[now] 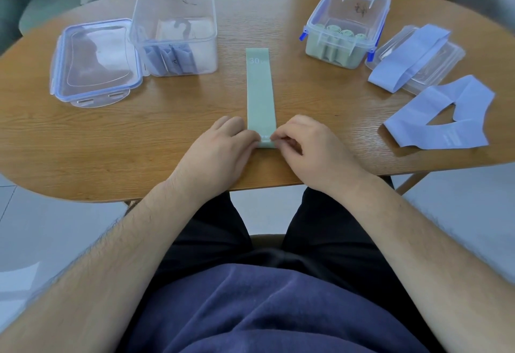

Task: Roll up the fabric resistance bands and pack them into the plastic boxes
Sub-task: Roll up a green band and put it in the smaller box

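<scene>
A pale green fabric band (259, 93) marked "30" lies flat and straight on the wooden table (172, 129), running away from me. Its near end is folded over into a small first turn. My left hand (223, 146) and my right hand (303, 143) pinch that near end from either side with their fingertips. A clear plastic box (347, 25) at the back right holds several rolled green bands. A taller clear box (175, 26) at the back left holds lilac rolled bands.
A clear lid with blue clips (94, 62) lies left of the tall box. At the right, one lilac band (409, 57) drapes over another lid (437, 68), and a second lilac band (443, 118) lies loose near the table's edge.
</scene>
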`<control>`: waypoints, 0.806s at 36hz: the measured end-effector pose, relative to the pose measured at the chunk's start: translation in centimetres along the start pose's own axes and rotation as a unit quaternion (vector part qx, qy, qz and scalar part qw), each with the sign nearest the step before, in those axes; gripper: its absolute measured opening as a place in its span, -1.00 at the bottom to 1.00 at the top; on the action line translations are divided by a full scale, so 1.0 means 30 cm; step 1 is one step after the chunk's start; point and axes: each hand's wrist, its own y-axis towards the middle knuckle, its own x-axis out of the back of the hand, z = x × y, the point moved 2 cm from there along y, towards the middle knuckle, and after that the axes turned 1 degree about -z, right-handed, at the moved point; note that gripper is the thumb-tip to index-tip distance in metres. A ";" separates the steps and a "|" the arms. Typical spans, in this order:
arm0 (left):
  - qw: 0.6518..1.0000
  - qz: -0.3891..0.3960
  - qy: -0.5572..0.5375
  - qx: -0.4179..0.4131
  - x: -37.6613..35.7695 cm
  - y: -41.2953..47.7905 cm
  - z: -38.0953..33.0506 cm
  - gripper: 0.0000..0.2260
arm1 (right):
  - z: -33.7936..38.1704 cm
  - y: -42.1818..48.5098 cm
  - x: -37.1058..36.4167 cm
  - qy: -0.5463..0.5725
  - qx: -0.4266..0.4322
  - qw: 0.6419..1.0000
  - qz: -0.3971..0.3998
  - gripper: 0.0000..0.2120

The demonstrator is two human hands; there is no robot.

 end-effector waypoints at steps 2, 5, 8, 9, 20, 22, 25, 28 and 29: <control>1.000 0.000 0.001 0.006 0.002 -0.001 -0.004 -0.89 | 0.005 0.000 -0.001 -0.006 -0.001 1.000 -0.001 -0.85; 1.000 -0.003 0.002 0.000 -0.001 0.000 -0.001 -0.89 | 0.008 -0.004 -0.003 -0.016 0.014 1.000 -0.009 -0.86; 1.000 -0.004 -0.005 0.000 -0.006 -0.001 0.004 -0.88 | 0.006 -0.003 -0.001 -0.028 0.018 0.999 0.003 -0.86; 1.000 -0.007 -0.006 0.003 -0.007 -0.002 0.006 -0.88 | 0.004 -0.002 -0.001 -0.034 0.018 0.999 0.008 -0.84; 1.000 0.006 -0.006 0.028 0.006 0.037 0.005 -0.88 | 0.005 0.046 -0.004 0.004 -0.014 1.000 -0.009 -0.85; 1.000 0.012 -0.001 0.020 0.002 0.044 0.015 -0.85 | 0.003 0.052 -0.001 0.002 -0.014 1.000 -0.003 -0.85; 1.000 0.004 -0.005 0.016 -0.007 0.046 0.026 -0.85 | -0.005 0.059 -0.004 -0.001 -0.014 1.000 -0.010 -0.85; 0.999 -0.007 -0.016 0.029 -0.016 0.043 0.028 -0.88 | -0.010 0.063 -0.010 -0.006 -0.005 1.000 -0.012 -0.87; 0.999 -0.007 -0.013 0.037 -0.019 0.043 0.029 -0.87 | -0.012 0.064 -0.010 -0.010 -0.003 1.000 -0.002 -0.87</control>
